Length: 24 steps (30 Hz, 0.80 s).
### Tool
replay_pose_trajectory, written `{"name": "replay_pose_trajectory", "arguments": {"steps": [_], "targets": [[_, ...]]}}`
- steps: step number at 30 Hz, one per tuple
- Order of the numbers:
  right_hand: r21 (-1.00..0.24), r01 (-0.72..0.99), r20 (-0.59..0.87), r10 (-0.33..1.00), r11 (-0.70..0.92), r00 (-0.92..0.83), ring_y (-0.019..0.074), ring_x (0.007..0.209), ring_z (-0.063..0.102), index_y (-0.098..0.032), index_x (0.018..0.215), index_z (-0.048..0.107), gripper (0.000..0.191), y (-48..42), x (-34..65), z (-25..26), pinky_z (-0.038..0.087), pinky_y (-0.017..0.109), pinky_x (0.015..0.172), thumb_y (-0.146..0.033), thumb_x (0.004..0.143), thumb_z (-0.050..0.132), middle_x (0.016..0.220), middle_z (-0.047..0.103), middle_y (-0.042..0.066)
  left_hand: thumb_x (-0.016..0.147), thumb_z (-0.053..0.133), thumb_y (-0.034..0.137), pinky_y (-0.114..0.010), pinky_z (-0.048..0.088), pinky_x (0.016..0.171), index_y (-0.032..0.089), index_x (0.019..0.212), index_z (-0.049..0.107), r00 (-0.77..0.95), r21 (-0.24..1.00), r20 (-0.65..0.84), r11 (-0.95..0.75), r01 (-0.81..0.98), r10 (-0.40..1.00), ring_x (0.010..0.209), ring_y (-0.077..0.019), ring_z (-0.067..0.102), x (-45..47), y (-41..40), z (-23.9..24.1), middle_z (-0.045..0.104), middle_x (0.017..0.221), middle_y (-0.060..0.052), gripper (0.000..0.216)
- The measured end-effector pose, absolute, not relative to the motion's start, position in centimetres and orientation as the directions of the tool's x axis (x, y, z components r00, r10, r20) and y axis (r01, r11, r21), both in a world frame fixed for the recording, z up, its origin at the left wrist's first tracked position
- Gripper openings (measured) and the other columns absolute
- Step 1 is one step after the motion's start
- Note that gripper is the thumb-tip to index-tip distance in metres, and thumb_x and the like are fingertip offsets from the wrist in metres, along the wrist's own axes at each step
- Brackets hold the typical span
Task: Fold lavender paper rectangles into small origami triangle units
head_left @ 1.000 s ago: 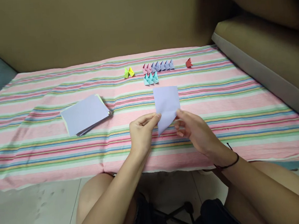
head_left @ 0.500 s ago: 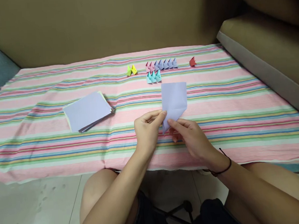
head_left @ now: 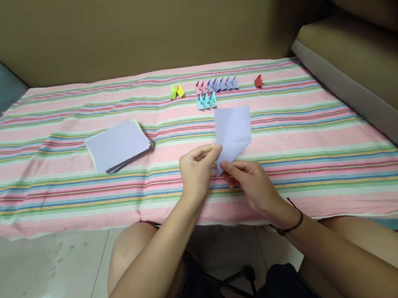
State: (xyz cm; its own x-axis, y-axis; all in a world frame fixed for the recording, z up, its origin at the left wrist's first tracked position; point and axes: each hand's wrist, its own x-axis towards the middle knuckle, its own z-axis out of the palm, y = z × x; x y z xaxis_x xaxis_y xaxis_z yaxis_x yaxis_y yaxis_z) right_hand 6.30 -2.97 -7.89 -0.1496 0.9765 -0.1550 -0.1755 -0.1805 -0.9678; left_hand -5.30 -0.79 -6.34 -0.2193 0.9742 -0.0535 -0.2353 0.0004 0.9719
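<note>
Both hands hold a sheet of lilac paper above the striped cloth. The sheet's lower right side runs on a slant, down to a point at its lower left. My left hand pinches the left edge between thumb and fingers. Lower down, my right hand grips the paper near its pointed bottom, thumb on top and fingers partly hidden behind. A dark cord circles my right wrist.
A stack of paper, lilac on top, lies to the left on the striped cloth. Behind the sheet sit folded paper pieces: yellow, pink, several lilac, turquoise and red. A brown cushion stands at right.
The view has shifted slightly. My right hand has slid a little left along the slanted lower edge, toward the paper's point. Both hands still hold the sheet.
</note>
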Motion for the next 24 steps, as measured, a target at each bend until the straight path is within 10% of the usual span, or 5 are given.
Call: {"name": "replay_pose_trajectory", "arguments": {"steps": [24], "targets": [[-0.927,-0.241,-0.227,0.943,-0.286,-0.244,0.0135,0.069,0.058,-0.02,0.073,0.073,0.021,-3.5,5.42,-7.88,0.051,0.022,0.052,-0.041,0.073,0.07,0.072,0.064,0.002,0.065,0.074,0.026,-0.026,0.048,0.064,0.015,0.07,0.075,-0.308,0.982,-0.023,-0.036,-0.185,0.951,0.069,-0.015,0.063,-5.48,-0.35,-6.52,0.073,0.073,-0.004,0.012]]}}
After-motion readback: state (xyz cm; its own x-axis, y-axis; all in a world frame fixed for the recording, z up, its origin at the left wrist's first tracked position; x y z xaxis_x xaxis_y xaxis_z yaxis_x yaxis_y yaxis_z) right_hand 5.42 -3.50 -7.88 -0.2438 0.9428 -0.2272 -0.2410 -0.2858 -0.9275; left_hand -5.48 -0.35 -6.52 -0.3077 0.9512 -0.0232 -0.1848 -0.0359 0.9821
